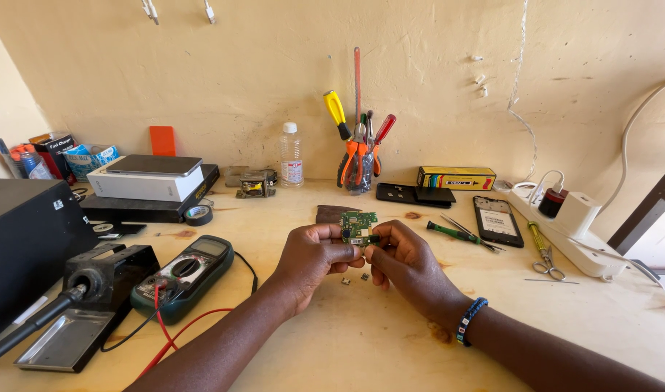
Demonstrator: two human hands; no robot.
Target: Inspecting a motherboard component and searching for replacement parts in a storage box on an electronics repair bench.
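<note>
Above the desk (361, 341) middle, left hand (314, 255) and right hand (408, 263) pinch a green circuit board (358, 226) upright between fingers, steadying it; tiny parts (354, 278), perhaps screws, lie beneath.

Bright, even daylight (apparently from the right), soft faint shadows, sharp focus, slight wide-angle bending at edges

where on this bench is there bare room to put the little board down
Bare wood lies in front of the forearms, between the green multimeter and the white power strip. Crowded: the left side around the black soldering stand, and the back by the tool cup.
</note>
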